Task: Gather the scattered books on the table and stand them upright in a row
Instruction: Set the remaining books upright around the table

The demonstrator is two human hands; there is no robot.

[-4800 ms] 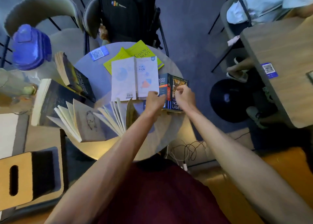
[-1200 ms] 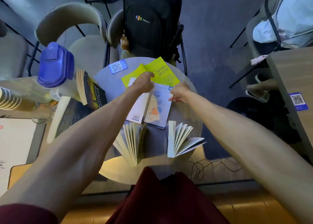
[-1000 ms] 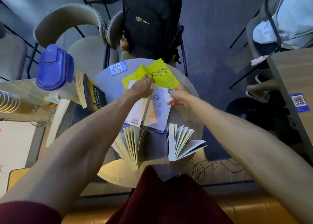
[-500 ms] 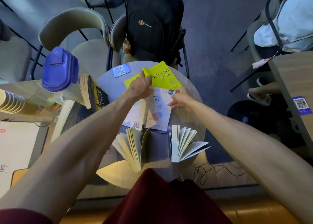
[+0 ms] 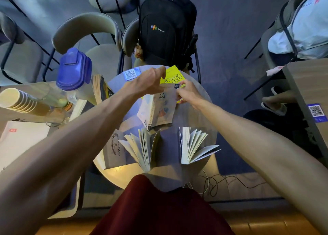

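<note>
A: Hands on the pale illustrated book (image 5: 162,108) now, and we see a change from half a second back: it lay open flat then, and here its covers have folded nearly together, top end lifted off the round table (image 5: 198,117).

B: We've got the left hand (image 5: 147,84) pinching the far left corner, fingers curled closed on the cover, and the right hand (image 5: 189,93) gripping the far right corner. The yellow book (image 5: 173,75) lies flat beneath them, at the table's far edge.

A: Same as before, we note two books on end in front: the fanned book (image 5: 142,149) on the left, the second fanned book (image 5: 192,144) to its right, a gap between them.

B: And the dark book (image 5: 102,90) stands at the left rim beside the blue-lidded jug (image 5: 74,71), unmoved.
</note>
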